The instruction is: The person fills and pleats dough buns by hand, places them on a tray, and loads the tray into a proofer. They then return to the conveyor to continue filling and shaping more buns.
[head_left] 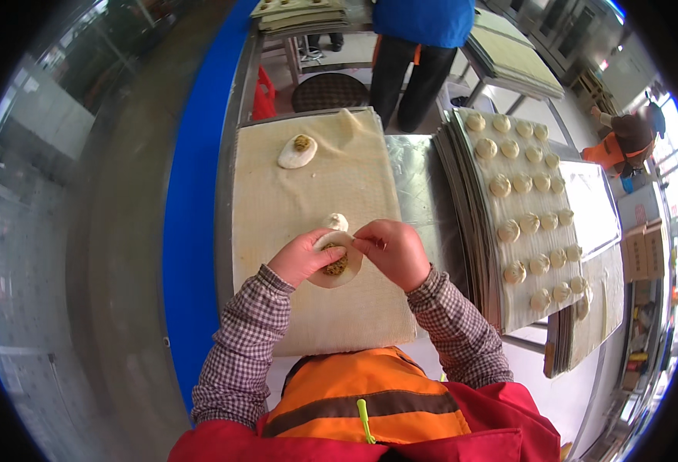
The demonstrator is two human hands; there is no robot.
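Over the cloth-covered board [308, 308], my left hand [303, 257] cradles a round dough wrapper [352, 267] with a brown-green filling [336, 266] in its middle. The left thumb lies over the filling. At the wrapper's far right edge, my right hand [393, 248] pinches the dough between thumb and fingertips. Just beyond my hands sits a pleated, closed bun [336, 222]. Farther off on the same cloth lies an oval wrapper [296, 157], flat, with a lump of filling towards its far end.
On the right, a stack of boards [470, 223] carries rows of pleated buns [529, 223]. A steel tabletop [424, 185] shows between it and my board. A blue strip [200, 177] runs along the left. A person in blue [424, 31] stands beyond the table; another person [624, 138] is at the far right.
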